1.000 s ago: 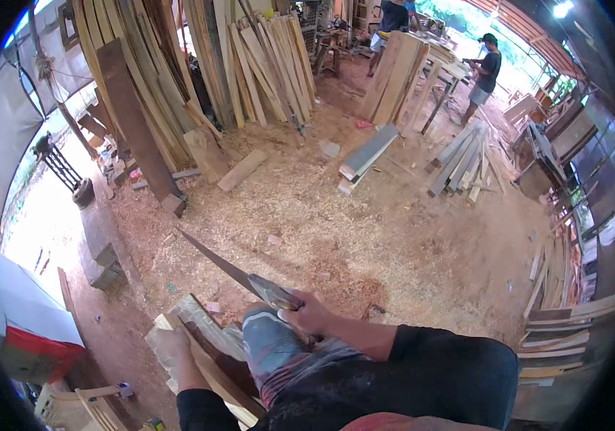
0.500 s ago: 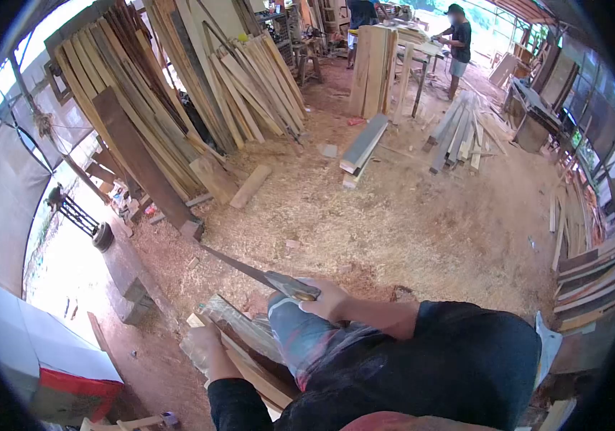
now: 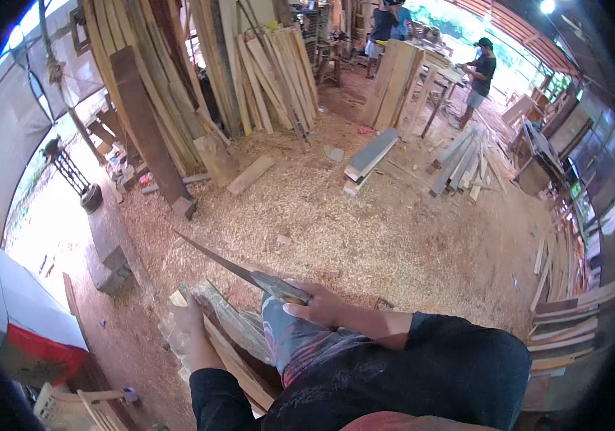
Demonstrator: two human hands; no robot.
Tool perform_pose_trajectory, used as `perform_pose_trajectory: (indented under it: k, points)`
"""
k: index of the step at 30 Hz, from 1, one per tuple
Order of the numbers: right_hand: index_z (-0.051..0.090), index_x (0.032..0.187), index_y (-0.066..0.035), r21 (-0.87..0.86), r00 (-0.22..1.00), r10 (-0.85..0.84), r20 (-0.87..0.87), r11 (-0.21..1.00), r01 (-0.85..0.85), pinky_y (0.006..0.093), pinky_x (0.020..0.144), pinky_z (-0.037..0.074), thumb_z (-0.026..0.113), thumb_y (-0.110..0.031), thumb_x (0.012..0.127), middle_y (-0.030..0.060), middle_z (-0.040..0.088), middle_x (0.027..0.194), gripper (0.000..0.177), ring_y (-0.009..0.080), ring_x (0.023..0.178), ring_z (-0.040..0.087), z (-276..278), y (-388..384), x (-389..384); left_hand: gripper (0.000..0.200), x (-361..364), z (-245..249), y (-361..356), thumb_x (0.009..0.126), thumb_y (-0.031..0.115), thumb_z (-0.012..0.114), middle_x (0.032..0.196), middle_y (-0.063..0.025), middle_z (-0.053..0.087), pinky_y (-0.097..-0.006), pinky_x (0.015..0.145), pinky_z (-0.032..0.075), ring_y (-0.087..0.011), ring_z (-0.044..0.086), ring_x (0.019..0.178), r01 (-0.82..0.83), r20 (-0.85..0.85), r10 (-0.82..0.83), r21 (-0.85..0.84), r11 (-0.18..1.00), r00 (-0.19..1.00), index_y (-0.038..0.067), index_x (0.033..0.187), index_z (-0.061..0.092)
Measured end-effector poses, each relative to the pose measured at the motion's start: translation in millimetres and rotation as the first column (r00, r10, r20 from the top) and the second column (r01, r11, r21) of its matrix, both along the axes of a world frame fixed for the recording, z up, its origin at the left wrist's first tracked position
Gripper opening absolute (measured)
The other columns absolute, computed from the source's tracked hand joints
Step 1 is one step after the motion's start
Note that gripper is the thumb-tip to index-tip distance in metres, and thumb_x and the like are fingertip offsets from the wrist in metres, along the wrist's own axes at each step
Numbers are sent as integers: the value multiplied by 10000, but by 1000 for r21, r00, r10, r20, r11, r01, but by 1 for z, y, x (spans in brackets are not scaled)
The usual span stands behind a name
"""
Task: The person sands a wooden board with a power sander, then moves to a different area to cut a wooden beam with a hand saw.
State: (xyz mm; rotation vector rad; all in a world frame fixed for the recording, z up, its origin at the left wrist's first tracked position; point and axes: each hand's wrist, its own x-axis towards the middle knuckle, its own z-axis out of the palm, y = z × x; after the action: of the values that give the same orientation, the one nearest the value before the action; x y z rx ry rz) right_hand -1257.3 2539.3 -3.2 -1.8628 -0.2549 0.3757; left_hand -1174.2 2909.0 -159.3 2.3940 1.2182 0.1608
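Note:
My right hand [image 3: 319, 307] grips the handle of a long machete [image 3: 239, 272], its dark blade pointing up and left over the sawdust floor. My left hand [image 3: 191, 320] rests on the top end of a wooden plank [image 3: 225, 352] that leans against my knee [image 3: 289, 337]. Worn, pale boards lie under and beside that plank. Black sleeves cover both my arms.
Tall planks [image 3: 178, 79] lean in stacks along the back left. Loose boards [image 3: 372, 154] and a pile of timber [image 3: 462, 154] lie on the sawdust. Two people [image 3: 481, 75] stand at a bench far back. More stacked boards [image 3: 573, 323] are at right.
The view swung slightly. My left hand slid up to the plank's top end. The machete stays raised in my right hand, at nearly the same angle.

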Motion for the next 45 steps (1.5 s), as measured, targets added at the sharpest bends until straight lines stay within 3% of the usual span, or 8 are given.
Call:
perform_pose_trajectory:
  k: [5,12,15,18,20,22,30,45]
  points:
    - [554,1501,-20,166,998,7,65,986,-18,369,1039,513,732,-336,978,159,722,1246,636,214,1164,666,19,41,10,490,-9,-38,19,1050,393,496,1121,-328,721,-618,899,499,-542,676,1048,7,374,41,-125,992,926,-40,1205,663]
    - [533,1525,-20,51,976,117,186,990,-128,325,993,517,758,-241,983,79,719,1222,627,144,1120,645,-18,88,28,426,5,-44,35,1052,308,478,1074,-329,728,-611,888,520,-539,686,997,-157,293,177,-89,984,939,-47,1061,714]
    - [541,1523,-35,204,981,45,-187,979,-6,323,966,520,743,-212,999,72,729,1191,589,139,1080,648,-27,102,12,400,2,-101,53,1002,270,541,1069,-292,752,-530,917,550,-465,720,1000,-23,504,-36,110,994,863,-47,1146,737]
    - [537,1530,-42,117,969,-6,-246,992,36,310,882,538,730,-205,1015,72,730,1154,575,137,993,659,-42,96,0,327,5,-137,77,932,200,586,984,-267,767,-487,869,564,-407,745,947,36,409,-92,144,989,908,-29,1041,793]
    - [532,1537,-45,50,943,-11,-331,998,29,296,812,549,726,-210,1022,63,727,1135,575,125,923,662,-30,91,2,308,0,-62,42,927,211,606,848,-275,747,-518,763,547,-451,729,785,-172,525,210,-122,978,825,-35,933,792]
    - [521,1544,-36,71,948,48,-316,997,-27,279,748,541,720,-217,1029,43,718,1118,581,95,867,637,-37,79,11,384,3,-51,40,989,322,606,967,-298,749,-541,834,547,-470,733,912,-270,411,314,-163,949,856,-14,976,791]
    - [524,1508,35,19,974,211,-86,978,-210,348,987,537,686,-178,1027,114,735,1217,551,188,1103,701,-30,62,18,481,7,-36,41,1010,426,616,956,-295,748,-551,882,544,-474,727,940,-323,249,348,-136,936,904,-20,923,777]
    - [535,1480,39,-85,918,388,-87,915,-395,384,1050,519,698,-205,1009,209,749,1220,555,286,1190,728,-39,60,41,496,2,-46,42,1006,452,619,968,-293,751,-548,874,548,-474,722,944,-279,273,282,-52,959,920,-18,961,773]
